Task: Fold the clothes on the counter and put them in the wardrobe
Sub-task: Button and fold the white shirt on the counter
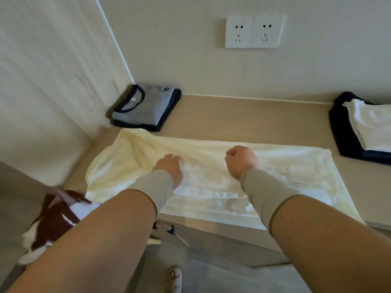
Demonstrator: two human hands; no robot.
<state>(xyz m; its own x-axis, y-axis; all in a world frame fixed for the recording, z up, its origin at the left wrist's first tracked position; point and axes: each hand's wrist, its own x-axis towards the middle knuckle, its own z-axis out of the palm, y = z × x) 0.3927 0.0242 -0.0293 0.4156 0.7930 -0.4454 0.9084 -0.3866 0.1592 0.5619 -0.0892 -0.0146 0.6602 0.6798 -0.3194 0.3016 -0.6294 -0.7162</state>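
Note:
A pale cream garment [275, 166] lies spread across the beige counter [254, 117], its left end rumpled and its near edge hanging over the front. My left hand [171, 168] rests on the cloth left of centre, fingers bent down into the fabric; whether it pinches the cloth is unclear. My right hand [241, 159] hovers in a fist over the middle of the garment, holding nothing that I can see. A folded grey striped shirt [143, 106] on dark clothing sits in the far left corner. A folded white garment [372, 125] lies on a dark navy one at the far right.
A double wall socket [254, 31] is on the wall above the counter. A pale curtain [53, 70] hangs at the left. A brown and white garment [57, 218] lies below the counter's left end. A foot [174, 278] shows on the floor.

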